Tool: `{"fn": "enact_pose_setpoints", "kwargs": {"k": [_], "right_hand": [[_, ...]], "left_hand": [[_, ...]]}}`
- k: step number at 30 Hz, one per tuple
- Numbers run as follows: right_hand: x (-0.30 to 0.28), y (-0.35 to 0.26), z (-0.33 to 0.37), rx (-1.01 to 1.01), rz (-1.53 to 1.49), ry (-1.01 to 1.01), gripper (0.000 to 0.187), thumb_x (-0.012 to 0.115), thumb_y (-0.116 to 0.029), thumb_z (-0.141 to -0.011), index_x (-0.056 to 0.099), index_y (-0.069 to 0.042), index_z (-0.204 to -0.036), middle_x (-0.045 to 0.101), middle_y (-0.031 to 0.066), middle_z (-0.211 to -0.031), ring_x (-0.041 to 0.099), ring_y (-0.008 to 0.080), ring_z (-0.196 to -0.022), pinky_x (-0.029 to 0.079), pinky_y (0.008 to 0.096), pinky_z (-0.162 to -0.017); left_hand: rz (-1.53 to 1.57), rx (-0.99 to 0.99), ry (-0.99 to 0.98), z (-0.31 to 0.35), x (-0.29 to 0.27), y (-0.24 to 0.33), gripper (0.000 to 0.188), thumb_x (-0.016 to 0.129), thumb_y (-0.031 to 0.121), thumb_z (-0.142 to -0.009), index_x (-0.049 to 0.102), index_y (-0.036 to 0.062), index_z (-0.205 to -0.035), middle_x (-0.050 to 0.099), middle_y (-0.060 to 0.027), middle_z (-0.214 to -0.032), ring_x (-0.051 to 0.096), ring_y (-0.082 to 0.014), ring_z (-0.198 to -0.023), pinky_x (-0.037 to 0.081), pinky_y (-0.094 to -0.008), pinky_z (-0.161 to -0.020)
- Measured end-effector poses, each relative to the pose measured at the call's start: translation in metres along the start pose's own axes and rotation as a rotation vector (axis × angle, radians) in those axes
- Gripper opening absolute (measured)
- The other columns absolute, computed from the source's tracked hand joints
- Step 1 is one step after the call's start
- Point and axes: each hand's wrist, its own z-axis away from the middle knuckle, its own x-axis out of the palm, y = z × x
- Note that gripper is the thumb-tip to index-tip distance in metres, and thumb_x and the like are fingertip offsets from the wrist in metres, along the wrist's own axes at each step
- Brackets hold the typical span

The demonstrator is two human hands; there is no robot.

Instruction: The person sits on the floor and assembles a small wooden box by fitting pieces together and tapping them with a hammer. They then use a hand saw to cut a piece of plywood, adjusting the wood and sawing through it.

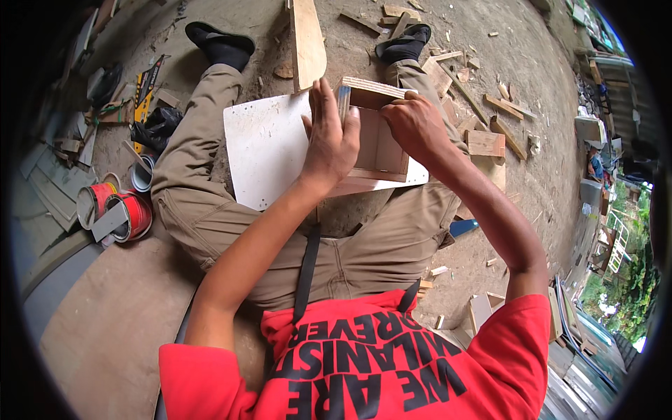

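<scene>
A small open-topped wooden box (378, 174) stands on a white board (269, 140) between my legs. Against the box's left wall lies my left hand (330, 143), its fingers stretched out and pointing away from me. At the far right corner, my right hand (414, 124) is closed over the rim of the box, with its fingertips partly hidden. A plywood edge (374, 87) forms the box's far side, and its inside is partly visible. Just beyond my left fingertips, a long pale wooden plank (308, 45) with a rounded end touches or overlaps the white board; I cannot tell which.
Wood offcuts (490, 143) and scraps litter the dirt floor at right. Red paint cans (128, 217) stand at left, near a yellow-and-black tool (145, 94) and a black plastic bag (159, 127). A blue object (463, 227) lies by my right knee.
</scene>
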Motion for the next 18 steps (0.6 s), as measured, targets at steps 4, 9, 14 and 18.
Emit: {"fn": "enact_pose_setpoints", "kwargs": {"k": [4, 9, 14, 18], "right_hand": [[-0.002, -0.004, -0.002, -0.073, 0.083, -0.038, 0.007, 0.065, -0.015, -0.075, 0.070, -0.011, -0.073, 0.070, 0.0062, -0.075, 0.065, 0.0247, -0.082, 0.053, 0.0365, -0.079], [-0.010, -0.024, -0.026, -0.044, 0.254, -0.232, 0.013, 0.065, -0.019, -0.081, 0.074, -0.013, -0.072, 0.073, 0.0077, -0.075, 0.072, 0.0251, -0.080, 0.057, 0.0357, -0.067], [-0.011, -0.038, -0.031, -0.038, 0.266, -0.361, 0.014, 0.066, -0.020, -0.082, 0.076, -0.014, -0.075, 0.074, 0.0073, -0.077, 0.074, 0.0240, -0.075, 0.057, 0.0343, -0.058], [0.009, -0.033, -0.029, -0.079, 0.297, -0.334, 0.011, 0.067, -0.019, -0.081, 0.075, -0.015, -0.074, 0.074, 0.0047, -0.076, 0.074, 0.0215, -0.074, 0.055, 0.0345, -0.058]], "left_hand": [[0.073, -0.019, -0.047, 0.003, 0.002, 0.000, 0.066, 0.037, 0.027, -0.102, 0.016, -0.0122, -0.151, 0.026, -0.0330, -0.155, 0.020, -0.0454, -0.148, 0.015, -0.0555, -0.119], [-0.135, 0.021, -0.001, 0.007, 0.001, 0.009, 0.063, 0.039, 0.021, -0.100, 0.019, -0.0128, -0.149, 0.029, -0.0334, -0.153, 0.022, -0.0476, -0.146, 0.016, -0.0574, -0.118], [-0.148, 0.125, 0.028, 0.007, 0.001, 0.004, 0.071, 0.045, 0.010, -0.091, 0.014, -0.0103, -0.151, 0.028, -0.0352, -0.152, 0.024, -0.0492, -0.144, 0.019, -0.0557, -0.119], [-0.078, 0.117, -0.012, 0.008, 0.000, 0.011, 0.078, 0.045, -0.002, -0.081, 0.011, -0.0092, -0.152, 0.029, -0.0377, -0.150, 0.028, -0.0503, -0.142, 0.024, -0.0509, -0.119]]}}
